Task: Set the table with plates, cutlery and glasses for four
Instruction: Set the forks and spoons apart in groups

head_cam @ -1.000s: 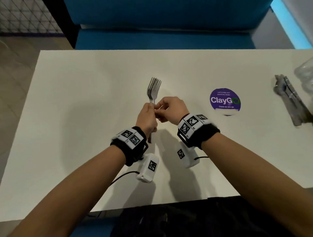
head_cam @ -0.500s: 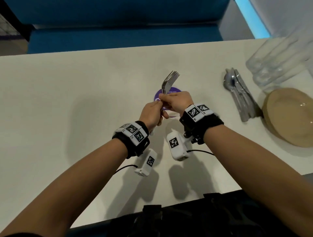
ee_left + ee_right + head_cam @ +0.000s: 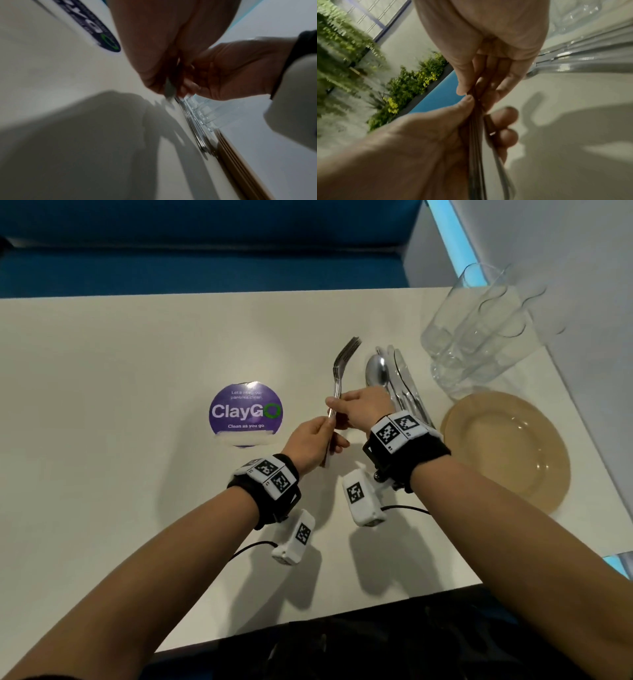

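On the white table [image 3: 102, 364], left of centre in the head view, lies a round purple sticker [image 3: 245, 414]. Just right of it, near the middle of the frame, the left hand [image 3: 310, 440] grips the handles of a bunch of forks [image 3: 342, 368], fingers curled round them; the forks stand nearly upright, tines toward the top of the frame, tilted slightly right. The right hand [image 3: 364, 409] pinches the same stems just above. Behind it lie a spoon [image 3: 376, 369] and other cutlery, long axes running top to bottom. Upper right stand clear glasses [image 3: 479, 326], seemingly holding nothing; lower right, tan plates [image 3: 507, 446] with no food on top.
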Motion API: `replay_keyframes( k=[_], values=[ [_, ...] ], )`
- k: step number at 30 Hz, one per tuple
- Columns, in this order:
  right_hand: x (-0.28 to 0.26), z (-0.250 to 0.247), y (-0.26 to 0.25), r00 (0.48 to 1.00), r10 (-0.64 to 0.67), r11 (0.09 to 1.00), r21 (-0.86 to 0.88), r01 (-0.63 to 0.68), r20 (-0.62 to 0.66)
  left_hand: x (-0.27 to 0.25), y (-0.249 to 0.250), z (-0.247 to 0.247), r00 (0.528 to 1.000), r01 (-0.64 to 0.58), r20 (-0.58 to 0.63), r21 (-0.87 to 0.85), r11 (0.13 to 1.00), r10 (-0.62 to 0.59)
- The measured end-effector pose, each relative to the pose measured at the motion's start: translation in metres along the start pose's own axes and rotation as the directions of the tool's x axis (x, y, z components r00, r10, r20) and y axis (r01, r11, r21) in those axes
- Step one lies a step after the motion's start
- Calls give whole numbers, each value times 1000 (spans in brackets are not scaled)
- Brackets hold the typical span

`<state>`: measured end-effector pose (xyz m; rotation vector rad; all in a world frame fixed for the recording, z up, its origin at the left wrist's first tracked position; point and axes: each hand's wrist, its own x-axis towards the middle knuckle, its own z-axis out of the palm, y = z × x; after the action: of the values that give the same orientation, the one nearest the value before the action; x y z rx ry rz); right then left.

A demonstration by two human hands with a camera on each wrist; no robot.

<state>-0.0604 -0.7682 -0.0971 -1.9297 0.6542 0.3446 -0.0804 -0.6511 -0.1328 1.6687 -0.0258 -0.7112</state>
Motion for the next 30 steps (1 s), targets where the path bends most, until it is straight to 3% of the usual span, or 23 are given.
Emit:
replay_keyframes(
  k=[2,5,10,14,20,30],
  values=[
    [6,-11,5,998,-45,987,-160,36,-50,8,1,4,999,38,-13,81,996,-37],
    [10,-26,8,989,-122,878,-475,69,-81,21,3,5,994,62,-96,99,993,-52],
    [22,-23,26,990,-136,707,-704,68,-42,38,9,7,984,112,-152,119,987,-93],
    [30,-22,34,982,-172,702,-709,70,-73,43,16,18,986,130,-135,249,960,-98],
    [34,-29,38,976,-195,753,-652,86,-97,55,28,31,993,117,-59,290,950,-104],
    [31,-32,47,972,-210,784,-613,100,-110,71,33,35,990,129,-94,313,941,-104]
  ],
)
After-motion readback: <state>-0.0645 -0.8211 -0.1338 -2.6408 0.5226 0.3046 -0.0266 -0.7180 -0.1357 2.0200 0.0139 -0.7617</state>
